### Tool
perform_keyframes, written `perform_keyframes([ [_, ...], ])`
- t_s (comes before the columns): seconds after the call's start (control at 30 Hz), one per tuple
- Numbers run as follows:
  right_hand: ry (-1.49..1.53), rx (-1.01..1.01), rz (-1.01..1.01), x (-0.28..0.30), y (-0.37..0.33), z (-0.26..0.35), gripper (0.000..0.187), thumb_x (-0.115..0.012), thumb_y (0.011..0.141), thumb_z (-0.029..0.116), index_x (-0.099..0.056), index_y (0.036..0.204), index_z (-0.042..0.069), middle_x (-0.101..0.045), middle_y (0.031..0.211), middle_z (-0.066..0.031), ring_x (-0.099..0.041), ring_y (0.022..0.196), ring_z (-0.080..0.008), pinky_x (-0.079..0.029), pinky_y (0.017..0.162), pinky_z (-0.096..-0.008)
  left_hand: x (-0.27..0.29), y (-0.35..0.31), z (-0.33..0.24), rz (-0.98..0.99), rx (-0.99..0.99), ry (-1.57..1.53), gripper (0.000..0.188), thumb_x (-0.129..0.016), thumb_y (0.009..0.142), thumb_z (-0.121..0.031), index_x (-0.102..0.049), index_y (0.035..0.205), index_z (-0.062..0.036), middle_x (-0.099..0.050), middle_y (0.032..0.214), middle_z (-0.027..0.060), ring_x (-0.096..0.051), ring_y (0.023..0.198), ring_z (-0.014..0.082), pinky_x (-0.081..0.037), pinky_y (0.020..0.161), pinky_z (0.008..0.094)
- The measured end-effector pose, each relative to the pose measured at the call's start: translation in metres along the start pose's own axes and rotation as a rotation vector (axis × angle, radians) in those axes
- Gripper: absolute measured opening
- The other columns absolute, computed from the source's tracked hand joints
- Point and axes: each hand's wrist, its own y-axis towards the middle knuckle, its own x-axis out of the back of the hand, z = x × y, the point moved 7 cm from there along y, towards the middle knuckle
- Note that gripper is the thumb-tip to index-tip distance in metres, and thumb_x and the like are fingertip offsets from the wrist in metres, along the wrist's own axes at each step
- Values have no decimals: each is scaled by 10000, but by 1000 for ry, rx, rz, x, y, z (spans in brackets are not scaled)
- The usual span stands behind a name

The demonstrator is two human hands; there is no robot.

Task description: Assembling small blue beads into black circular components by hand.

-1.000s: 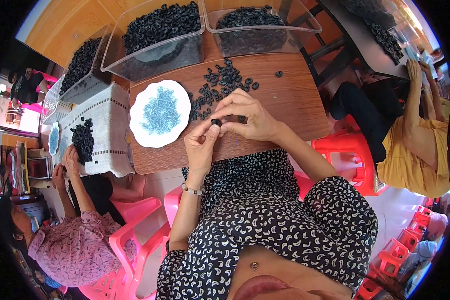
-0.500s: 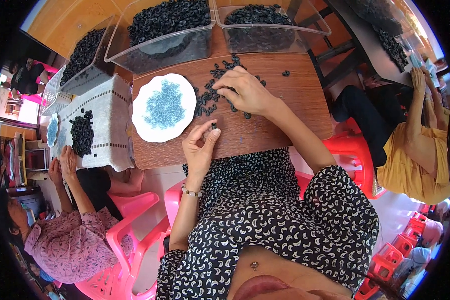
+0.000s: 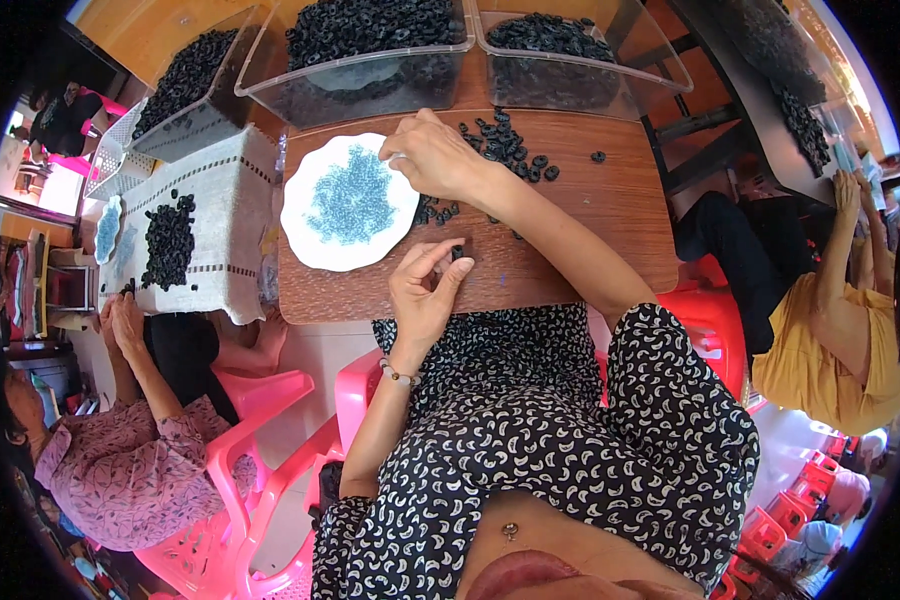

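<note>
My left hand (image 3: 419, 292) is closed in a pinch near the table's front edge. Between its thumb and forefinger stands a small black ring-shaped part (image 3: 458, 252). Over the right rim of a white scalloped plate (image 3: 303, 246) is my right hand (image 3: 436, 158), its fingers pinched together; whatever they may hold is hidden. A heap of tiny bluish-grey pieces (image 3: 350, 200) lies in the plate. Loose black parts (image 3: 505, 140) are scattered beyond and beside my right hand, partly covered by it and the forearm.
Clear bins of black parts stand at the back, including a middle bin (image 3: 370, 100) and a right bin (image 3: 580, 98). On the left, a person works at a cloth-covered table (image 3: 232, 215) with a pile of black parts (image 3: 170, 245). Another person in yellow sits at the right.
My right hand has moved left from the scattered black parts to the plate's rim. The left hand still pinches the black part. The whole view has shifted slightly.
</note>
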Motion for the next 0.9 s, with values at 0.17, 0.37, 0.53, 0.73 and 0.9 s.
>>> perform_keyframes([
  [0.17,10,-43,20,-12,20,-4,233,-705,875,85,-753,1101,52,-686,1002,-161,-567,1004,-339,-475,911,-435,0,-1,0,-15,8,18,302,-813,861,-137,-759,1136,-24,-607,848,-3,-503,711,72,-421,643,219],
  [0.37,6,37,67,-21,40,9,298,-702,892,113,-730,1188,82,-673,1027,-173,-556,1024,-343,-474,921,-439,-2,-1,-3,-6,-3,38,290,-812,860,-138,-761,1121,-24,-614,825,8,-508,689,78,-429,630,230],
  [0.53,-87,105,176,-30,46,19,157,-707,893,135,-745,1040,94,-672,964,-128,-557,999,-322,-471,886,-437,-2,-1,-6,2,-7,67,287,-811,858,-133,-759,1117,-22,-628,830,21,-521,688,84,-440,634,236],
  [0.73,-74,96,119,-31,48,15,132,-739,871,163,-733,977,84,-672,903,-118,-561,954,-310,-472,870,-433,-2,-1,-7,7,5,54,292,-810,857,-129,-756,1123,-20,-637,839,23,-526,688,85,-448,642,233],
  [0.9,-65,126,89,-30,44,17,122,-738,857,145,-729,960,81,-673,892,-120,-564,939,-314,-472,869,-438,-2,-2,-5,11,6,43,292,-806,862,-131,-754,1125,-15,-633,843,23,-524,684,83,-449,644,235],
])
